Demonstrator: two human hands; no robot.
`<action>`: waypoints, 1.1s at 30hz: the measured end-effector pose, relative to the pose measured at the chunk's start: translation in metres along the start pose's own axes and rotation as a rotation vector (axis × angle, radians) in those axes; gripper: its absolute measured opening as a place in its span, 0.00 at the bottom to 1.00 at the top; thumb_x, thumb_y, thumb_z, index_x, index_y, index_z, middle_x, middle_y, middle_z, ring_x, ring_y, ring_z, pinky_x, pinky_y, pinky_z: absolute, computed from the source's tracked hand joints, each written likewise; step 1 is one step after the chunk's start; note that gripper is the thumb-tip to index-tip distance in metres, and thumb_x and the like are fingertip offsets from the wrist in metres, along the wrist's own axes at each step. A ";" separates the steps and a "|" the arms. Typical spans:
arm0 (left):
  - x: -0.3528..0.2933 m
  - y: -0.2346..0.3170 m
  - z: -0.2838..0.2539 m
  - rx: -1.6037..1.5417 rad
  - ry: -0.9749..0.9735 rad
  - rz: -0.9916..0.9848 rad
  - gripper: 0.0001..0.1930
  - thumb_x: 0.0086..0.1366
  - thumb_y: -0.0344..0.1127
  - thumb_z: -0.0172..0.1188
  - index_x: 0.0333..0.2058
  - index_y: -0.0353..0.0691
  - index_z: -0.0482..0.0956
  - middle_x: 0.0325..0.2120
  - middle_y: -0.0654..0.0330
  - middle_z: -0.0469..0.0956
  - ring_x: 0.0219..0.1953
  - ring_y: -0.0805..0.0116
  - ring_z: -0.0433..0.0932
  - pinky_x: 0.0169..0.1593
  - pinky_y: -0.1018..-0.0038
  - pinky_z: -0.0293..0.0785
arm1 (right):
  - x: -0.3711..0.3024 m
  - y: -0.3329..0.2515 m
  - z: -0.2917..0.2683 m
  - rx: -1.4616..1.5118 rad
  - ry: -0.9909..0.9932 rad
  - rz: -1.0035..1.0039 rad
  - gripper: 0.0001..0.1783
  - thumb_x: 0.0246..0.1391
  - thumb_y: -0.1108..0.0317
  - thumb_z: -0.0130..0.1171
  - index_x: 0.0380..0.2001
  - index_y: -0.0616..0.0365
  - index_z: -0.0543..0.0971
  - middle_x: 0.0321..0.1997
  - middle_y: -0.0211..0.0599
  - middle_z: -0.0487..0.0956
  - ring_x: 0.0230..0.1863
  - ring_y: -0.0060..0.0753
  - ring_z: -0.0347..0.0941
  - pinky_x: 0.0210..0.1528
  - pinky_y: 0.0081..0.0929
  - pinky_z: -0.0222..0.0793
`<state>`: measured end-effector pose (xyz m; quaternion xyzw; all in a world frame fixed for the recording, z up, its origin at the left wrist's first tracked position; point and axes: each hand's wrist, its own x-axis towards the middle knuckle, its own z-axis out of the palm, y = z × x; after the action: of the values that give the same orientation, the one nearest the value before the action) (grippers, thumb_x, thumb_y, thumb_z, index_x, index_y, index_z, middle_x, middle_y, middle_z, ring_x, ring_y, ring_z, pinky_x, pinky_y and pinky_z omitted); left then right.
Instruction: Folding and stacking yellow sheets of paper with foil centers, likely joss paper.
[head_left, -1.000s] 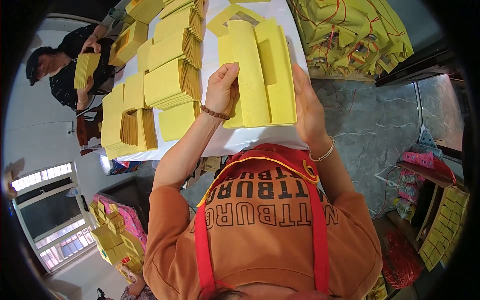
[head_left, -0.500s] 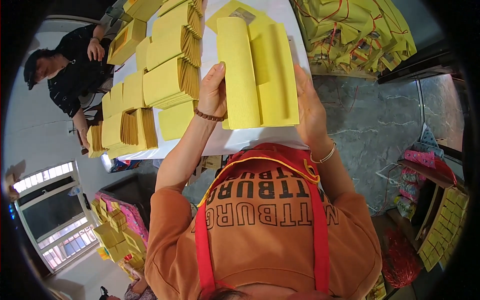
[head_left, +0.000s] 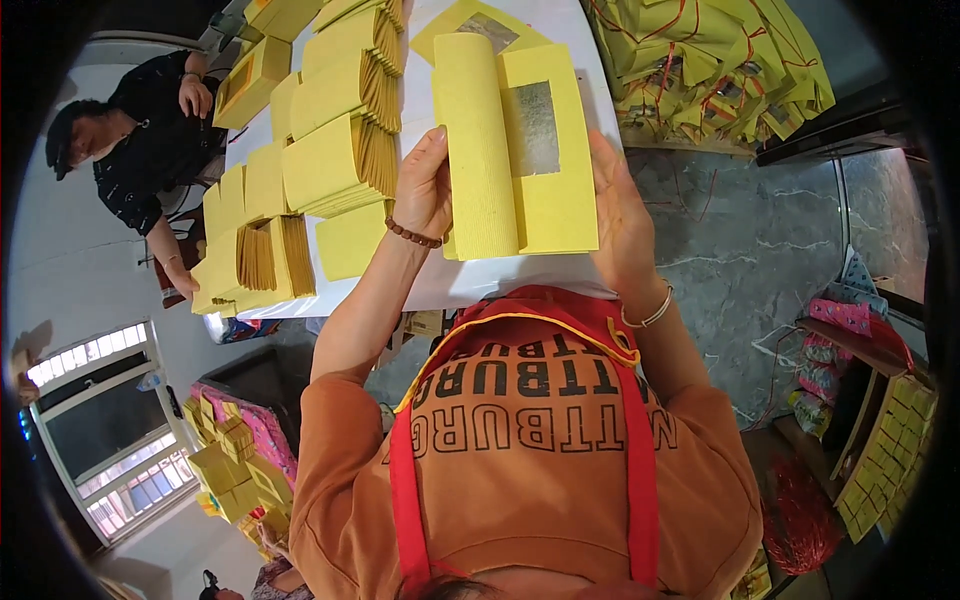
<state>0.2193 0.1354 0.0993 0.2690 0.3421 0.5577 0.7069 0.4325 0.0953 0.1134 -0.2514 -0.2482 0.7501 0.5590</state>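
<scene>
A thick stack of yellow joss paper sheets (head_left: 482,165) is between my two hands over the near end of the table. Its upper sheets are curled over into a roll on the left. On the flat right part, a sheet shows a silver foil rectangle (head_left: 537,128). My left hand (head_left: 426,185) is closed on the left edge, thumb on top and the other fingers hidden beneath. At the right edge, my right hand (head_left: 624,215) holds the stack from the side, its fingers fairly straight and partly hidden behind the paper.
Folded yellow paper bundles (head_left: 340,165) stand in rows on the white-covered table (head_left: 425,285). Another person (head_left: 150,150) has a hand at the left row's end. Red-tied yellow bundles (head_left: 710,70) are heaped at right. More yellow sheets (head_left: 455,25) lie beyond my stack.
The raised sheet on the stack's right has gone over to the left, uncovering the silver rectangle. My hands stay nearly in place. The other person's hand has shifted slightly right.
</scene>
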 end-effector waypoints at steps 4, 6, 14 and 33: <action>-0.001 0.000 0.000 -0.026 -0.026 -0.008 0.11 0.66 0.35 0.49 0.41 0.33 0.71 0.37 0.57 0.77 0.37 0.71 0.78 0.41 0.75 0.78 | -0.001 0.001 0.001 -0.007 0.021 0.004 0.37 0.63 0.48 0.33 0.64 0.66 0.44 0.68 0.46 0.50 0.67 0.35 0.49 0.66 0.31 0.45; -0.001 0.000 -0.002 -0.034 -0.040 -0.013 0.11 0.66 0.35 0.49 0.41 0.33 0.71 0.37 0.57 0.77 0.37 0.71 0.78 0.42 0.75 0.78 | -0.001 0.001 0.002 -0.005 0.028 0.005 0.37 0.63 0.48 0.33 0.64 0.66 0.44 0.68 0.46 0.50 0.67 0.35 0.49 0.66 0.31 0.45; -0.001 -0.001 -0.005 -0.036 -0.073 -0.013 0.10 0.66 0.31 0.48 0.41 0.30 0.71 0.37 0.56 0.77 0.39 0.70 0.77 0.45 0.75 0.76 | -0.001 0.004 -0.003 0.013 0.019 0.009 0.36 0.63 0.49 0.33 0.64 0.64 0.44 0.67 0.46 0.50 0.66 0.36 0.50 0.66 0.31 0.46; -0.001 -0.002 0.005 0.016 -0.042 0.007 0.11 0.66 0.31 0.48 0.43 0.30 0.71 0.37 0.58 0.76 0.37 0.74 0.75 0.46 0.76 0.73 | -0.003 0.001 0.005 -0.039 0.017 -0.010 0.31 0.64 0.57 0.36 0.63 0.65 0.48 0.66 0.41 0.55 0.66 0.32 0.51 0.65 0.30 0.46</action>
<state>0.2241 0.1335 0.1012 0.2874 0.3308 0.5516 0.7097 0.4293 0.0918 0.1164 -0.2675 -0.2594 0.7402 0.5598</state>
